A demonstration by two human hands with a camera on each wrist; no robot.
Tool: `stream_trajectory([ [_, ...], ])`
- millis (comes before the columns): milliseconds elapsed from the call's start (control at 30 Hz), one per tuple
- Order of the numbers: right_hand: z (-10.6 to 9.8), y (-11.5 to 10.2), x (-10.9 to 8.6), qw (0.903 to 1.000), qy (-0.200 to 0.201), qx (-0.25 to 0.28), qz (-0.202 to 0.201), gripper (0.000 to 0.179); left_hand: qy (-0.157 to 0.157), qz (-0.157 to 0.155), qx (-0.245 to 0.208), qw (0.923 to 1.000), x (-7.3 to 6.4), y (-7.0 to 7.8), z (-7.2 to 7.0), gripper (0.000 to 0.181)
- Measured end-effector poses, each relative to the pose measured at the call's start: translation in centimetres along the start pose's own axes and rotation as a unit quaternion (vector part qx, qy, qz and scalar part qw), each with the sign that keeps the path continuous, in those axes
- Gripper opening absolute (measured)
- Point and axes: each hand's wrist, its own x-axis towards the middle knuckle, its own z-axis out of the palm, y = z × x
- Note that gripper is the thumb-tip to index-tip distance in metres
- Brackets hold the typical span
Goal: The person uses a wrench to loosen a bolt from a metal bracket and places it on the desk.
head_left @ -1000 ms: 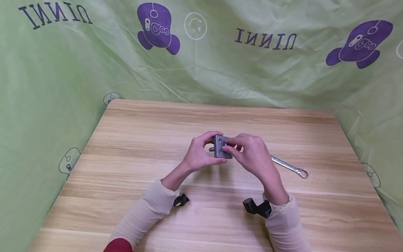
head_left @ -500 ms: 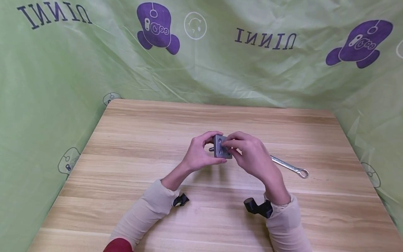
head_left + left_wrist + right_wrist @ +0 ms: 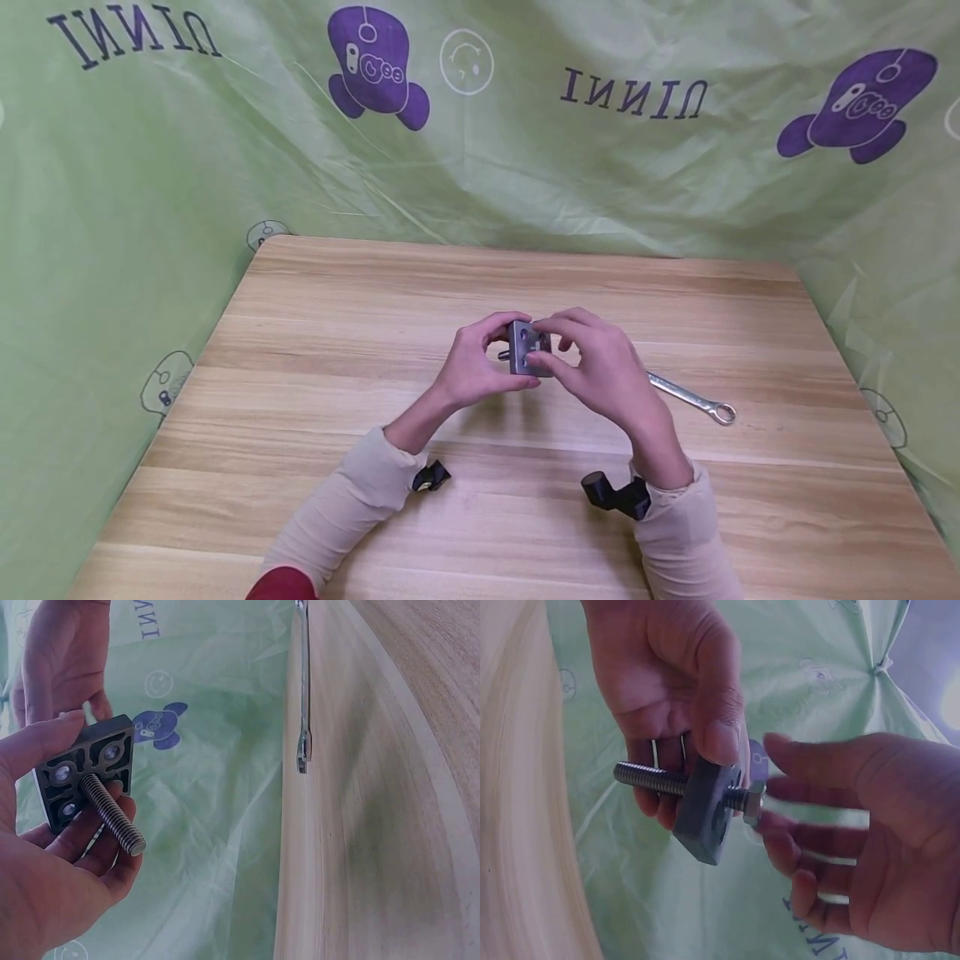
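My left hand [image 3: 480, 358] grips a dark grey square plate [image 3: 703, 806] by its edges, above the table. The plate has corner holes and a ribbed underside, which shows in the left wrist view. A long threaded bolt [image 3: 112, 814] passes through its middle, shank pointing left. On the other side, the hex bolt head [image 3: 754, 802] stands a little off the plate face. My right hand [image 3: 600, 358] is right beside that head, thumb and fingers spread apart around it. In the right wrist view the thumb [image 3: 780, 746] is clear of the head, while a fingertip is close to it.
A combination wrench [image 3: 690, 395] lies on the wooden table [image 3: 375, 292] right of the hands, partly hidden by the right hand. Green printed sheeting [image 3: 510, 175] surrounds the table. Black camera mounts [image 3: 615, 496] sit at both wrists.
My right hand's thumb and fingers have shifted about the bolt head and now stand wider apart. The left hand and the plate stay in place.
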Motion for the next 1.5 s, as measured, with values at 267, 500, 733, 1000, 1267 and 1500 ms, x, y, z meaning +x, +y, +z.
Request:
stream_trajectory([
  [267,0.19,-0.2,0.29,0.9927,-0.026,-0.014,0.117,0.026,-0.002,-0.006,0.003,1.0,0.03,-0.06,0.1,0.071],
  [500,0.16,-0.13,0.22,0.9984,-0.016,-0.011,0.052,0.015,-0.005,-0.008,0.006,0.9999,0.02,0.09,0.03,0.072],
  [733,-0.16,-0.17,0.06,0.9995,-0.024,-0.007,0.02,0.023,-0.005,-0.006,0.005,1.0,0.03,0.09,0.06,0.071],
  [1000,-0.02,0.03,-0.11,0.998,-0.007,-0.013,-0.061,0.018,-0.009,0.0,0.009,0.9999,0.0,-0.1,0.24,0.07],
  [1267,0.1,0.39,-0.19,0.9959,-0.006,-0.011,-0.09,0.018,-0.005,0.003,0.003,1.0,0.01,-0.08,0.22,0.07],
  [1500,-0.01,0.13,-0.03,0.9996,-0.006,0.001,-0.027,0.024,-0.004,0.003,0.0,1.0,0.01,0.04,0.14,0.071],
])
